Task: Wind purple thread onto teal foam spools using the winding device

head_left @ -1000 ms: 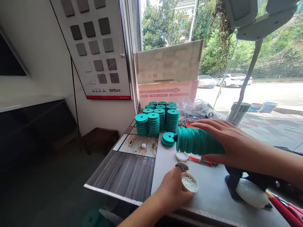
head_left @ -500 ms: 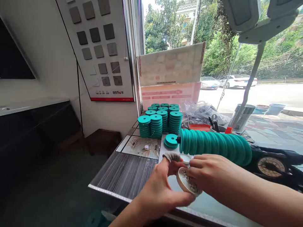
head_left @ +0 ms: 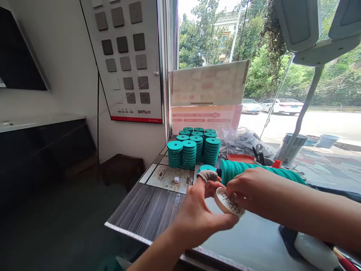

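Note:
My left hand (head_left: 196, 214) grips a small round shallow dish (head_left: 220, 203) by its rim, tilted toward me. Small pale beads (head_left: 230, 202) lie inside it. A grey knitted wrap (head_left: 207, 175) covers one finger of this hand. My right hand (head_left: 249, 186) reaches over the dish with fingertips pinched at the beads; whatever is between them is hidden. Just behind both hands, a row of green ribbed spools (head_left: 229, 171) lies on its side on a dark shaft, partly covered by my right hand and forearm.
Stacks of green spools (head_left: 188, 152) stand at the back of the table, beside a small white piece (head_left: 176, 180) on a printed panel. An orange tray (head_left: 240, 159), a cup of tools (head_left: 261, 156) and a lamp arm (head_left: 303, 109) are behind. A white rounded object (head_left: 314, 250) lies front right.
My view has shifted and both hands sit slightly higher and to the right in it, still at the dish. My right forearm now covers more of the spool row.

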The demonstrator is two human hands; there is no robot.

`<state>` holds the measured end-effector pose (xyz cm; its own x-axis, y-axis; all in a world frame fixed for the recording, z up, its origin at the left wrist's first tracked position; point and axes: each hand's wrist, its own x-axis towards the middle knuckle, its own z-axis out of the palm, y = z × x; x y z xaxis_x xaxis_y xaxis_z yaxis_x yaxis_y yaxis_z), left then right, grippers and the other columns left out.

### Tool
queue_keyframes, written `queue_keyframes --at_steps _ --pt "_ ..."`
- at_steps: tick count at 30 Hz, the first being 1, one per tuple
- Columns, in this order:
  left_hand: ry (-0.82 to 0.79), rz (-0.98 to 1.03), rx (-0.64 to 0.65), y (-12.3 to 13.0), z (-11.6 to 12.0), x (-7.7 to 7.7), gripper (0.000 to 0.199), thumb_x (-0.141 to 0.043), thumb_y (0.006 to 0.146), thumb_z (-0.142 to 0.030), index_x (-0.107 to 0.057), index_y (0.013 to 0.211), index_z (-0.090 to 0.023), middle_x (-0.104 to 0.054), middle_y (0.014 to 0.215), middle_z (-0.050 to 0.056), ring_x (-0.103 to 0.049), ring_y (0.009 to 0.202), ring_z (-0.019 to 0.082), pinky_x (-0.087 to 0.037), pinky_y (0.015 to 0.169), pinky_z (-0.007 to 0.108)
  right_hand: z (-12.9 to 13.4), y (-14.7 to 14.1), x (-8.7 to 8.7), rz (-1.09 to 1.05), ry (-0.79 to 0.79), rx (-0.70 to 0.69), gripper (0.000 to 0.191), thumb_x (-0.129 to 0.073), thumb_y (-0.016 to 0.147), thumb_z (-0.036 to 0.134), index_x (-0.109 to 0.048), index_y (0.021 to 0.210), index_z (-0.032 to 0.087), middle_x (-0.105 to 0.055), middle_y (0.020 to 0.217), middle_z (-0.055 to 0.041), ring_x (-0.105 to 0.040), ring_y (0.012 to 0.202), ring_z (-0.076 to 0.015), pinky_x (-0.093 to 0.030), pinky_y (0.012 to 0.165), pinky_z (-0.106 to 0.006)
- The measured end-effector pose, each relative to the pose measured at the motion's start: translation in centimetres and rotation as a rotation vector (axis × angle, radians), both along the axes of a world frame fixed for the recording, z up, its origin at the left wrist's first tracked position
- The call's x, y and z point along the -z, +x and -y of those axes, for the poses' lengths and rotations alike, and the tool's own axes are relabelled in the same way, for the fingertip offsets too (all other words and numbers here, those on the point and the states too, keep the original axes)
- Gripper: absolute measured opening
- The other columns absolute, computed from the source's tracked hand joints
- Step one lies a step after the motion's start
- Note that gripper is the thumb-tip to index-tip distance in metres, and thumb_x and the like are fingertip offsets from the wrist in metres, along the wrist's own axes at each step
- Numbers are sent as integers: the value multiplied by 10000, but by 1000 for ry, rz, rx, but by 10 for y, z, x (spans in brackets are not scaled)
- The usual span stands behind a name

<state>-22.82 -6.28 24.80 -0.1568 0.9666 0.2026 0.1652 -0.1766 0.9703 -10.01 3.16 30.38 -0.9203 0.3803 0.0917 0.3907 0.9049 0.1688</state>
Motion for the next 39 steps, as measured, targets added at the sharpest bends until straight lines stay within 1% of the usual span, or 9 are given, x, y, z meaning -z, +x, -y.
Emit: queue_keyframes --at_steps 4,11,14,18,22,25,28,32,39 --pt "-14 -13 -10 1 -2 -1 492 -722 568 -216 -486 1000 -204 -622 1001 31 -581 957 161 -444 853 263 4 -9 -4 124 -85 163 159 -504 596 69 -609 529 169 -481 461 29 -91 390 -10 -113 416 -186" --pt "-26 33 -5 0 -8 -6 496 -729 557 -226 -466 975 -181 -602 974 48 -579 944 168 -443 861 282 -1 -1 -19 -1 -145 200 254 -390 696 136 -619 597 184 -515 526 17 -235 459 -19 -165 483 -157" --pt "-4 27 -14 -1 -9 -8 524 -743 549 -254 -464 987 -181 -594 972 47 -576 947 167 -432 879 286 -9 1 -31 -22 -297 182 237 -379 711 169 -604 637 180 -525 591 30 -307 516 -14 -225 510 -137" --pt "7 11 -15 -1 -8 -11 536 -733 573 -283 -452 1021 -194 -586 1010 51 -565 977 171 -426 884 296 -16 -1 -37 149 -592 194 175 -404 661 204 -570 693 160 -504 624 27 -366 536 -13 -252 473 -125" --pt "2 1 -2 -1 -7 -11 519 -728 579 -271 -451 1015 -208 -589 995 29 -564 975 159 -427 883 289 -20 -3 -39 161 -694 163 180 -383 692 214 -545 715 137 -505 632 13 -408 549 -16 -309 496 -118" --pt "-10 -20 -23 -1 -7 -11 507 -732 574 -278 -464 1001 -218 -585 987 15 -564 969 151 -431 868 277 -31 -4 -41 86 -768 178 176 -389 726 240 -517 731 120 -533 663 -5 -474 573 -33 -402 554 -146" --pt "-13 -33 -31 -1 -7 -10 522 -734 574 -294 -463 1016 -239 -581 994 7 -564 964 152 -442 838 273 -45 -6 -41 12 -858 190 214 -407 757 310 -481 724 112 -545 670 -18 -498 560 -39 -437 565 -172" --pt "-18 -40 -40 -1 -8 -10 532 -740 566 -308 -468 1020 -247 -575 1009 8 -561 964 156 -438 852 287 -53 -8 -38 -35 -877 225 223 -418 767 327 -467 710 116 -544 642 -10 -499 528 -36 -441 546 -180" --pt "-15 -25 -39 -2 -7 -10 518 -739 564 -300 -469 1001 -233 -579 987 9 -565 954 150 -441 824 260 -52 -12 -38 -50 -868 257 196 -408 775 288 -463 693 118 -536 595 4 -496 479 -33 -425 500 -172"
